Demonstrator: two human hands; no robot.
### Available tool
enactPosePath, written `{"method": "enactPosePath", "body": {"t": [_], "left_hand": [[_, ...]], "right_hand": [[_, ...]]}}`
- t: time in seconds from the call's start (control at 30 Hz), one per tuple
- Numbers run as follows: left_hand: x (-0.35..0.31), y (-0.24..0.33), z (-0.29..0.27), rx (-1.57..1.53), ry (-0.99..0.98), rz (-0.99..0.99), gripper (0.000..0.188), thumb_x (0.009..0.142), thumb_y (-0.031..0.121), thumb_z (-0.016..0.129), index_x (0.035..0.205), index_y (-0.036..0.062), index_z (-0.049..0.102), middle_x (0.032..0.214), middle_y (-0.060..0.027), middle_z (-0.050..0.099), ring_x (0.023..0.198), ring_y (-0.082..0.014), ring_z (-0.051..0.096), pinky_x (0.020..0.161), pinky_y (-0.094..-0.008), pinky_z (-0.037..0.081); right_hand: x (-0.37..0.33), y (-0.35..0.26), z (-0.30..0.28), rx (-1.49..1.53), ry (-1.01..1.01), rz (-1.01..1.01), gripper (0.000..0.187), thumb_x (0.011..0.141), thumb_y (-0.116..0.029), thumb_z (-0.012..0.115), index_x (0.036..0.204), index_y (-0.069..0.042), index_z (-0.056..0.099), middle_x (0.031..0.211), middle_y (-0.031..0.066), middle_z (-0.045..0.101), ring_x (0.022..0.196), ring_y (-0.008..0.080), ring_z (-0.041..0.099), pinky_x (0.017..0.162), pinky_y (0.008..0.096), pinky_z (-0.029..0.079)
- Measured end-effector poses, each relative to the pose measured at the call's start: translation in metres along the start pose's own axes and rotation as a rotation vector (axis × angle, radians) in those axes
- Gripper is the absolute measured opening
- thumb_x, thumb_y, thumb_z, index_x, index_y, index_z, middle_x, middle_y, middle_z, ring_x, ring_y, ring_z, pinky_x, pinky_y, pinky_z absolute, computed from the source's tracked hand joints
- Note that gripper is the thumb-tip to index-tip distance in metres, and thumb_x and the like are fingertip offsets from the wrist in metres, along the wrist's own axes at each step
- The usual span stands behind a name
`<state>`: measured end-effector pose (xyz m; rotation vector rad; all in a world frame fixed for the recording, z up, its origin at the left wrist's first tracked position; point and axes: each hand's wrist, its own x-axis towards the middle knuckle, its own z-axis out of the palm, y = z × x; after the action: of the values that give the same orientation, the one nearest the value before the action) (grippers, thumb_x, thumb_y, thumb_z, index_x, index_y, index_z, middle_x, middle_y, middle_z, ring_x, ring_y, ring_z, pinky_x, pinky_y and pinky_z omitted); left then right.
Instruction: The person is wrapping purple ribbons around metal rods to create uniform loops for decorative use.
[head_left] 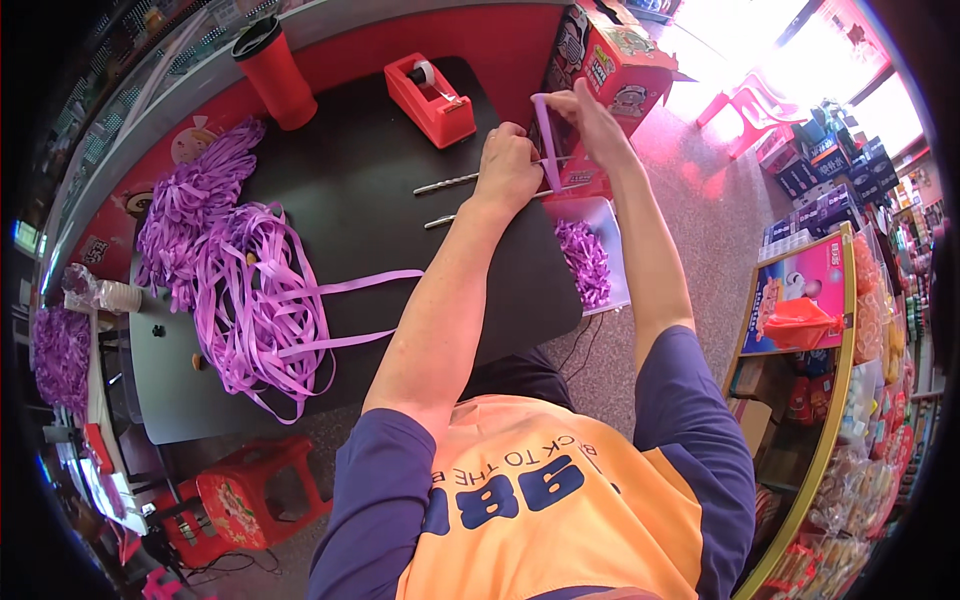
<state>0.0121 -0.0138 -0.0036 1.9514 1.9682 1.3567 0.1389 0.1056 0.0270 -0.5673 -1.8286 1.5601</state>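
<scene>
My left hand [508, 165] is closed over a thin metal rod [447, 184] near the black table's right edge. Whatever its curled fingers hold is hidden. A second metal rod [440, 221] lies nearer me, partly covered by my left forearm. Both rods seem to reappear past the table edge. My right hand [595, 125] is beyond that edge, its fingertips on a taut purple ribbon [548, 145] that runs down to the rod ends. Two ribbon strands lead from a loose purple ribbon heap [260, 310] toward my left forearm.
A red tape dispenser [430, 100] and a red tumbler [275, 75] stand at the back of the black table [370, 230]. Below its right edge, a clear bin [622, 270] holds short purple pieces. A red carton [620, 75], a red stool [255, 490] and a goods shelf [800, 430] surround it.
</scene>
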Motion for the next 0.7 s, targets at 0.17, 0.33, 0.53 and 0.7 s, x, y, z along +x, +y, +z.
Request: {"method": "enactPosePath", "body": {"t": [0.17, 0.33, 0.53, 0.7], "left_hand": [[0.001, -0.004, -0.004, 0.004, -0.084, -0.058, 0.014, 0.065, 0.006, 0.066, 0.077, 0.0022, 0.071, 0.111, -0.0142, 0.057, 0.107, -0.0308, 0.05, 0.094, -0.0367, 0.041], [0.003, 0.001, 0.002, -0.004, -0.051, -0.019, 0.012, 0.064, 0.005, 0.066, 0.075, 0.0021, 0.07, 0.106, -0.0138, 0.058, 0.104, -0.0311, 0.052, 0.091, -0.0369, 0.042], [-0.001, -0.001, 0.003, 0.007, 0.008, 0.003, 0.015, 0.063, 0.003, 0.065, 0.077, 0.0053, 0.071, 0.102, -0.0131, 0.059, 0.101, -0.0312, 0.053, 0.09, -0.0376, 0.043], [-0.002, -0.004, 0.001, 0.067, -0.021, 0.082, 0.019, 0.065, 0.005, 0.063, 0.08, 0.0099, 0.072, 0.102, -0.0122, 0.06, 0.102, -0.0312, 0.054, 0.09, -0.0387, 0.042]], "right_hand": [[0.007, 0.044, 0.007, 0.132, -0.04, 0.252, 0.062, 0.098, -0.05, 0.024, 0.115, -0.003, 0.06, 0.102, 0.0043, 0.064, 0.09, 0.0136, 0.059, 0.084, 0.0279, 0.043], [-0.008, 0.095, -0.012, 0.154, -0.041, 0.229, 0.064, 0.096, -0.054, 0.029, 0.113, -0.001, 0.061, 0.102, 0.0055, 0.064, 0.093, 0.013, 0.057, 0.083, 0.028, 0.044], [-0.104, 0.077, 0.028, -0.073, 0.046, 0.271, 0.057, 0.098, -0.047, 0.03, 0.113, -0.001, 0.059, 0.102, 0.0011, 0.056, 0.097, 0.0111, 0.049, 0.087, 0.0272, 0.039], [-0.142, 0.019, 0.046, 0.01, 0.098, 0.19, 0.054, 0.099, -0.045, 0.033, 0.112, 0.0, 0.061, 0.088, -0.0025, 0.053, 0.082, 0.0093, 0.045, 0.079, 0.0263, 0.037]]}}
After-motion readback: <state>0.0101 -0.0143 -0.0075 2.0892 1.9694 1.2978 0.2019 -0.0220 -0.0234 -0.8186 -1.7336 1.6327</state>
